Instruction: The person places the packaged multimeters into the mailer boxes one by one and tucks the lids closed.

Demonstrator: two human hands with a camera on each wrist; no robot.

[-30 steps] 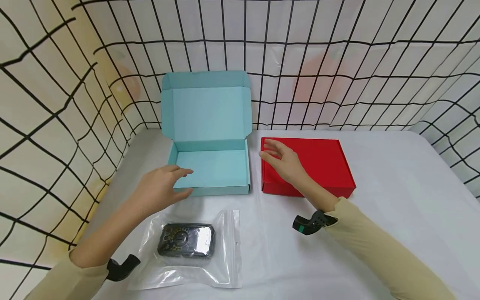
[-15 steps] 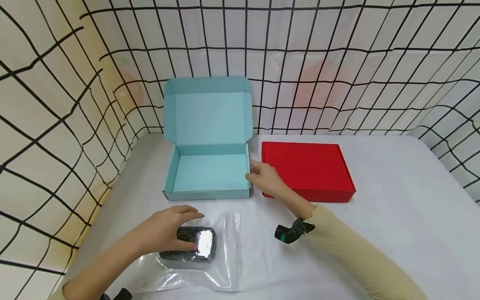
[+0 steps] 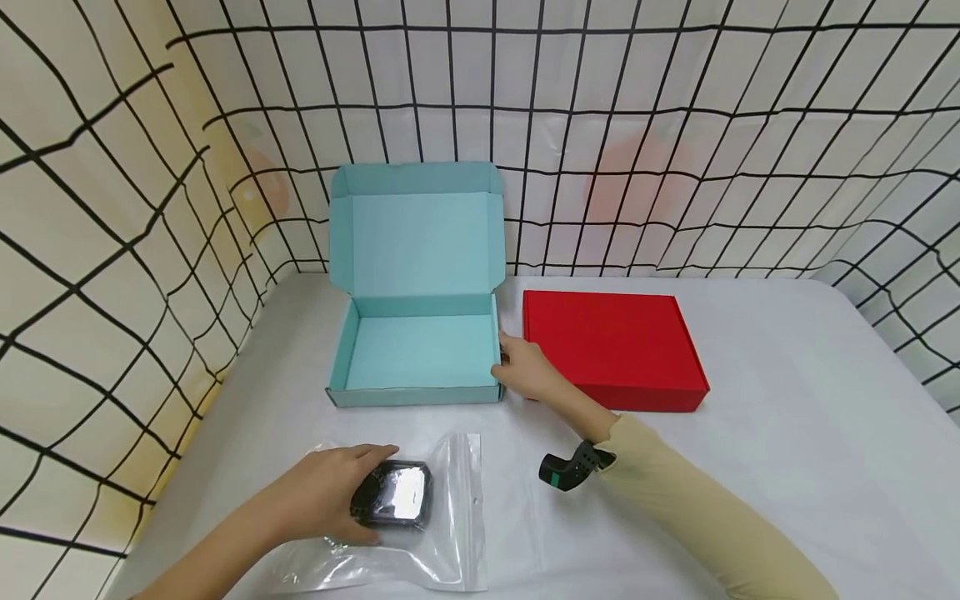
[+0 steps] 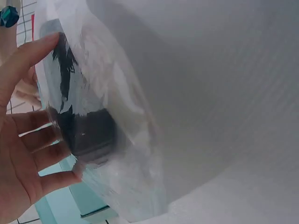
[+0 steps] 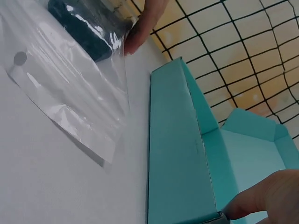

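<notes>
A clear zip bag lies near the table's front with a black rectangular device inside, its shiny panel facing up. My left hand grips the device through the plastic, thumb on the near edge and fingers on the far edge; the hand covers its left part. In the left wrist view, thumb and fingers spread around the bagged device. Behind it stands an open light blue cardboard box, lid raised, nothing inside. My right hand pinches its right wall near the front corner, as the right wrist view shows.
A closed red box lies right of the light blue box, partly behind my right hand. Black wire mesh rises at the back and both sides of the white table.
My left hand has come down from the light blue box's left front onto the bagged device and grips it. My right hand has moved left from above the red box to the light blue box's wall.
</notes>
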